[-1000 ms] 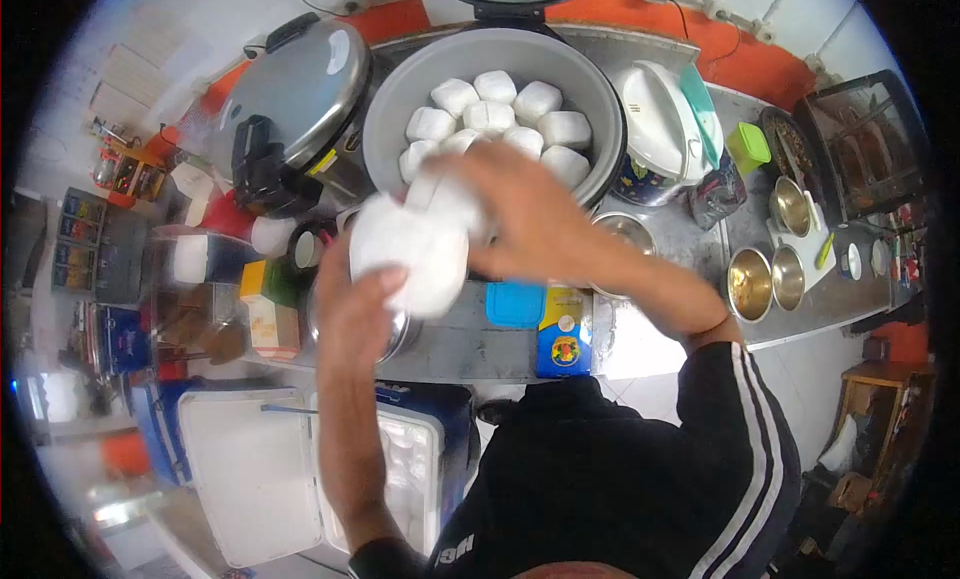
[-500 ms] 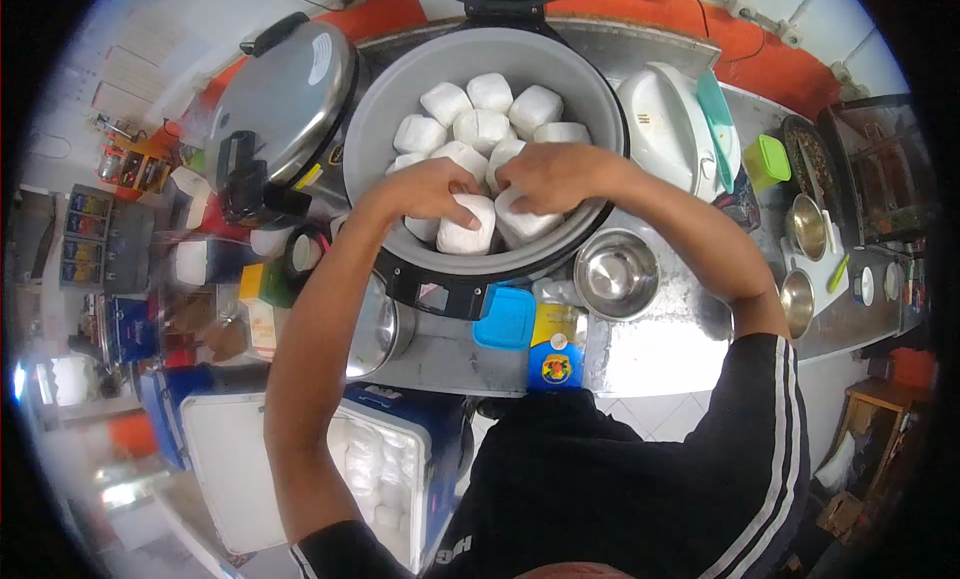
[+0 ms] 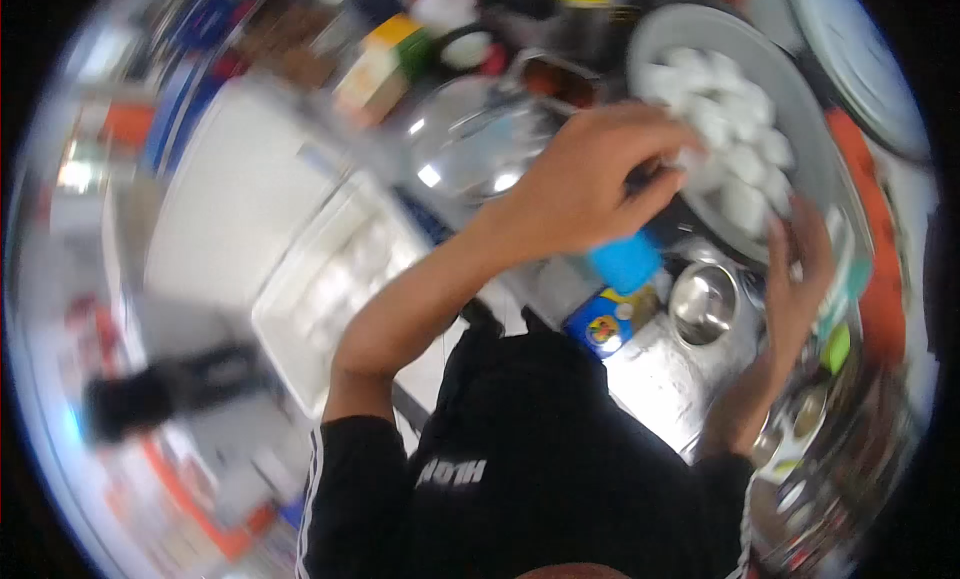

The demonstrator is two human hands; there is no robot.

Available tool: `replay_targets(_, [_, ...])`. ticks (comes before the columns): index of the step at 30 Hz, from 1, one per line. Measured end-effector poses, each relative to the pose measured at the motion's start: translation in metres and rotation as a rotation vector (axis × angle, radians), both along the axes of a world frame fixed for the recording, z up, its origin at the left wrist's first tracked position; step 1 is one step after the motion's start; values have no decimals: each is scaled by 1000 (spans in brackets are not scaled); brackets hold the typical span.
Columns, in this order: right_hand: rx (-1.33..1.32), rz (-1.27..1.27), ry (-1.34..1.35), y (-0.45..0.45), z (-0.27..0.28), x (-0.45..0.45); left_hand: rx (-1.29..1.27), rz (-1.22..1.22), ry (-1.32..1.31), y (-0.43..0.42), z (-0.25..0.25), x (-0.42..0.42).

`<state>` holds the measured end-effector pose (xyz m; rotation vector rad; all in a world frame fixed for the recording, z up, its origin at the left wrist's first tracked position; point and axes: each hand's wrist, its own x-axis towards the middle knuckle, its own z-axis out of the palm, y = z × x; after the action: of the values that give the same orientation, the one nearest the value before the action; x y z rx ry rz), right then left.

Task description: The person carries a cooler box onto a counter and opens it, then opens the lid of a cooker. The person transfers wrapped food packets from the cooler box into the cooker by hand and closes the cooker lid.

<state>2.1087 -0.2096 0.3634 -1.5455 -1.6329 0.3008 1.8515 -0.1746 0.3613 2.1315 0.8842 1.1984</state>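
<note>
The view is tilted and blurred. White rounded packets [image 3: 745, 164] fill a large grey pot [image 3: 660, 44] at the upper right. My left hand [image 3: 625, 169] hangs over the pot's near left edge, its fingers curved and apart, with nothing between them. My right hand [image 3: 800, 259] is by the pot's lower right rim, fingers spread and holding nothing. At the left, an open cooler [image 3: 270, 324] holds blurred white packets [image 3: 350, 279], and its white lid [image 3: 235, 199] stands open.
A metal bowl [image 3: 703, 302], a blue lid [image 3: 627, 262] and a blue-and-yellow packet [image 3: 607, 322] lie near the counter's front. A shiny round metal lid [image 3: 475, 139] is left of the pot. A blurred dark figure [image 3: 170, 389] appears far left.
Both hands have let go of the white packets and come up from the pot. The camera has turned left toward the cooler, so the pot now appears at the upper right.
</note>
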Motion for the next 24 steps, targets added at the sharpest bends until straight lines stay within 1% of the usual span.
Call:
replay_targets(1, [-52, 71, 108, -17, -11, -6, -62, 71, -122, -32, -9, -30])
replay_targets(2, [-142, 156, 301, -36, -27, -20, -169, 215, -107, -67, -27, -62])
replay_targets(3, [-223, 288, 375, -49, -37, -46, -270, 331, -96, -100, -53, -95])
replay_targets(4, [-304, 481, 246, -54, -41, -75, -354, 498, -18, -129, -85, -129])
replay_targets(5, [-387, 591, 295, -60, -53, -111, -494, 664, 78, -161, -118, -171])
replay_targets(6, [-546, 705, 238, -63, -59, -141, -623, 827, 199, -193, -148, -216])
replay_targets(7, [-578, 855, 276, -65, -73, -169, -690, 933, 229, -229, -178, -260])
replay_targets(8, [-624, 948, 207, -65, -81, -197, -804, 1001, 354, -269, -204, -303])
replay_targets(9, [-680, 1043, 135, -65, -90, -221, -842, 1013, 451, -306, -224, -331])
replay_targets(10, [-661, 1119, 50, -66, -100, -247, -948, 943, 600, -346, -250, -361])
replay_targets(11, [-641, 1200, -32, -67, -111, -272, -969, 962, 567, -375, -270, -373])
replay_targets(13, [-677, 1282, -121, -72, -136, -324, -1095, 696, 783, -423, -296, -388])
replay_targets(14, [-687, 1318, -139, -77, -151, -348, -1067, 735, 816, -419, -273, -370])
replay_targets(15, [-715, 1349, -244, -82, -168, -373, -1091, 764, 796, -424, -275, -364])
replay_targets(16, [-733, 1375, -342, -87, -184, -398, -1009, 737, 845, -426, -274, -367])
replay_targets(17, [-724, 1463, -311, -97, -204, -424, -923, 706, 890, -429, -277, -367])
replay_targets(18, [-720, 1544, -277, -110, -224, -449, -937, 725, 879, -429, -274, -365])
replay_targets(20, [-886, 1597, -197, -145, -256, -505, -1004, 635, 968, -420, -264, -364])
replay_targets(22, [-1406, 1349, 44, -192, -291, -552, -978, 645, 941, -425, -269, -369])
replay_targets(24, [-1337, 1243, -157, -237, -327, -591, -893, 675, 877, -434, -265, -370])
